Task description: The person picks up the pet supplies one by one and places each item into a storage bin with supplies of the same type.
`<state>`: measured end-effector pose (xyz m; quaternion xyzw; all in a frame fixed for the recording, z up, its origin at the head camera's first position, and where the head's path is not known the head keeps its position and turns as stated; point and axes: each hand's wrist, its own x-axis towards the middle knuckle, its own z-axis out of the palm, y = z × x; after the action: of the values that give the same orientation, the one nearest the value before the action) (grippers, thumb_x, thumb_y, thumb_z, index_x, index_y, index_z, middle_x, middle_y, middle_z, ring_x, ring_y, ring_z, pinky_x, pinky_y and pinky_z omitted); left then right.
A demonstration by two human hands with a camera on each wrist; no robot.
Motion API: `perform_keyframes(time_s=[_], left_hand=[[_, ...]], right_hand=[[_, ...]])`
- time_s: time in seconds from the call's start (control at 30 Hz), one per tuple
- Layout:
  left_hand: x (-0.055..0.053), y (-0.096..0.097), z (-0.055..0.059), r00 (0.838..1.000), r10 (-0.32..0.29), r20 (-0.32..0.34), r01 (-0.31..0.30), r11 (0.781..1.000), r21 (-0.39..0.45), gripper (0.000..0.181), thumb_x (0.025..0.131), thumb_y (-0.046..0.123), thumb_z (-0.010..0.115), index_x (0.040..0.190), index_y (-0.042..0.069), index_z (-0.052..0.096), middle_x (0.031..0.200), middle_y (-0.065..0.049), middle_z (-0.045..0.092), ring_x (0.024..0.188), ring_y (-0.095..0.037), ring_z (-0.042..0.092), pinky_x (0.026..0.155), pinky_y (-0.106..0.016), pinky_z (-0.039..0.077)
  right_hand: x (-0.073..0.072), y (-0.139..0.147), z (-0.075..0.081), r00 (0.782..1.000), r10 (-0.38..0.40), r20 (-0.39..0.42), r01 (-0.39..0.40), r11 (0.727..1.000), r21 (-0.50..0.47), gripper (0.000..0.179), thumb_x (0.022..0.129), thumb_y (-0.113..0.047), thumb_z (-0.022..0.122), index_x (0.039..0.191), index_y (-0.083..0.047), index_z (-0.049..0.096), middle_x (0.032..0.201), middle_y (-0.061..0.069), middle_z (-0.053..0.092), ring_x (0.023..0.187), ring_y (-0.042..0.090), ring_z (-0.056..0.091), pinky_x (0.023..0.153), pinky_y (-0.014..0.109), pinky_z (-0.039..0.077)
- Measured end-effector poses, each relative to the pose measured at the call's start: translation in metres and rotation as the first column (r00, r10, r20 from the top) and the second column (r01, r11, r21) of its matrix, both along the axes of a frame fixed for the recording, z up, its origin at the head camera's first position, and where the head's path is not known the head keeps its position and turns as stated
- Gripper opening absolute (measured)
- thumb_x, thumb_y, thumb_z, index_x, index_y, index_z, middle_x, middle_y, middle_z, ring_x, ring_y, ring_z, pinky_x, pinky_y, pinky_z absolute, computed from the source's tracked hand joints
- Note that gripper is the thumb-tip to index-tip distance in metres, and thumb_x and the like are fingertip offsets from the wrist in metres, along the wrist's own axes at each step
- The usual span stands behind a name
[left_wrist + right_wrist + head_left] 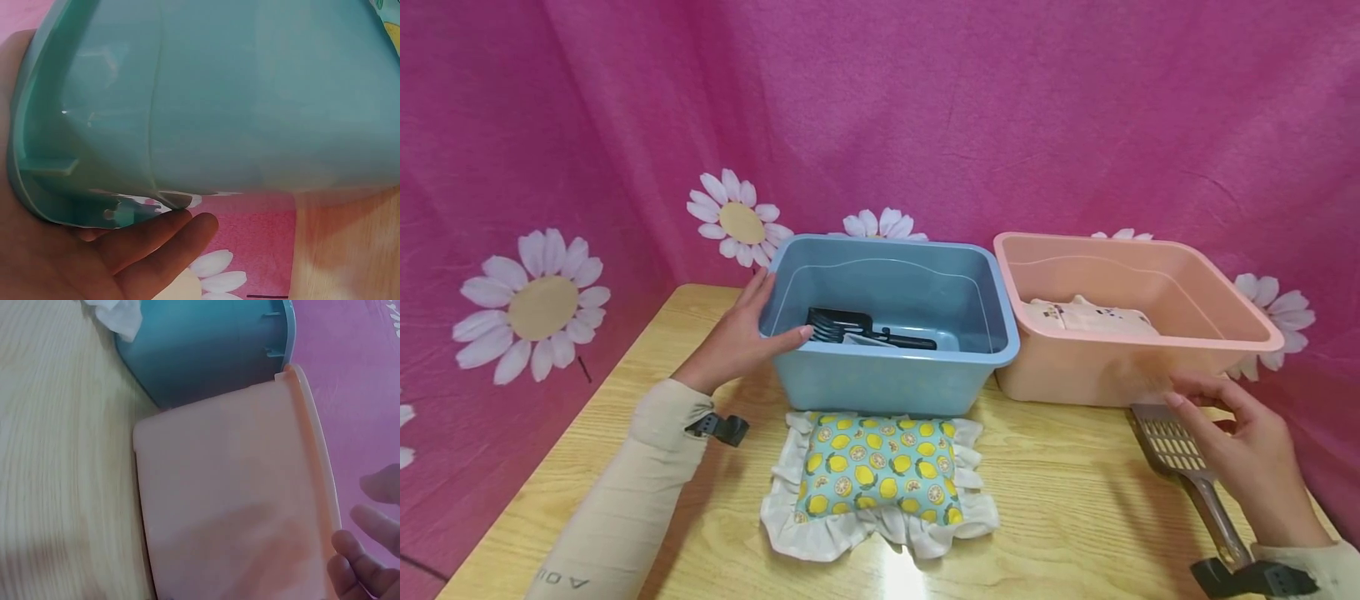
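Observation:
At the left end of the blue plastic bin [880, 379], my left hand [737, 333] holds the near corner of the rim. Its thumb lies over the front rim and its fingers reach along the outer left side, as the left wrist view also shows. My right hand [1247, 442] hovers with loosely bent fingers in front of the pink bin [1075, 371], holding nothing. Below it, a grey-brown slotted scoop [1172, 442] lies on the table, its handle toward me. Inside the blue bin is a black pronged tool with a handle [842, 325].
A small lemon-print pillow [880, 467] with white ruffles lies in front of the blue bin. Printed cream fabric [1090, 317] sits inside the pink bin. Both bins stand side by side on a wooden table [1045, 500], against a magenta cloth [925, 108] with daisies.

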<state>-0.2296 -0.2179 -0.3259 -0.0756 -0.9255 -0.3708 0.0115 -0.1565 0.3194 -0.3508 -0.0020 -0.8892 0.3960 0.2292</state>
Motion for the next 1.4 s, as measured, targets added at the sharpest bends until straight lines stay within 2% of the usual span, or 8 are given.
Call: perform_keyframes(time_s=[0.43, 0.67, 0.97, 1.23, 1.4], left_hand=[[0.001, 0.001, 0.002, 1.0, 0.005, -0.001, -0.005, 1.0, -0.007, 0.108, 0.078, 0.061, 0.067, 0.156, 0.023, 0.002, 0.162, -0.002, -0.001, 0.144, -0.04, 0.015, 0.098, -0.067, 0.035], [0.003, -0.002, 0.003, 1.0, 0.007, 0.004, -0.007, 1.0, -0.018, 0.108, 0.079, 0.062, 0.066, 0.156, 0.025, 0.001, 0.162, -0.002, -0.003, 0.144, -0.04, 0.014, 0.098, -0.068, 0.035], [0.001, -0.001, 0.002, 1.0, 0.003, -0.016, -0.003, 1.0, -0.019, 0.107, 0.079, 0.06, 0.066, 0.156, 0.023, 0.002, 0.162, -0.004, -0.002, 0.143, -0.041, 0.016, 0.098, -0.068, 0.035], [0.0, 0.001, 0.001, 1.0, 0.001, -0.012, -0.001, 1.0, -0.019, 0.107, 0.08, 0.061, 0.066, 0.156, 0.022, 0.002, 0.162, -0.004, -0.002, 0.143, -0.041, 0.015, 0.099, -0.068, 0.034], [0.0, 0.002, 0.001, 1.0, 0.007, -0.012, -0.007, 1.0, -0.02, 0.107, 0.08, 0.061, 0.066, 0.156, 0.022, 0.002, 0.162, -0.004, -0.002, 0.143, -0.041, 0.015, 0.099, -0.068, 0.035]], right_hand=[[0.008, 0.014, -0.012, 1.0, 0.013, 0.013, -0.012, 0.998, -0.057, 0.035, 0.089, -0.014, 0.07, 0.123, -0.007, 0.065, 0.095, -0.03, 0.062, 0.088, -0.01, 0.054, 0.062, 0.006, 0.043], [0.012, 0.02, -0.017, 0.998, -0.009, 0.065, 0.011, 0.999, -0.032, 0.037, 0.089, -0.021, 0.071, 0.124, -0.012, 0.064, 0.102, -0.032, 0.058, 0.09, -0.011, 0.052, 0.063, 0.006, 0.042], [0.019, 0.03, -0.023, 0.998, -0.02, 0.059, 0.021, 1.0, -0.013, 0.038, 0.089, -0.02, 0.071, 0.125, -0.01, 0.063, 0.104, -0.033, 0.057, 0.092, -0.011, 0.051, 0.063, 0.006, 0.042], [0.029, 0.041, -0.033, 0.989, -0.058, 0.134, 0.062, 0.998, -0.022, 0.045, 0.091, -0.027, 0.068, 0.132, -0.014, 0.058, 0.109, -0.032, 0.053, 0.093, -0.011, 0.048, 0.065, 0.011, 0.04], [0.035, 0.047, -0.041, 0.983, -0.092, 0.159, 0.101, 0.994, -0.05, 0.048, 0.09, -0.027, 0.069, 0.136, -0.019, 0.055, 0.105, -0.031, 0.053, 0.093, -0.01, 0.047, 0.065, 0.013, 0.038]])
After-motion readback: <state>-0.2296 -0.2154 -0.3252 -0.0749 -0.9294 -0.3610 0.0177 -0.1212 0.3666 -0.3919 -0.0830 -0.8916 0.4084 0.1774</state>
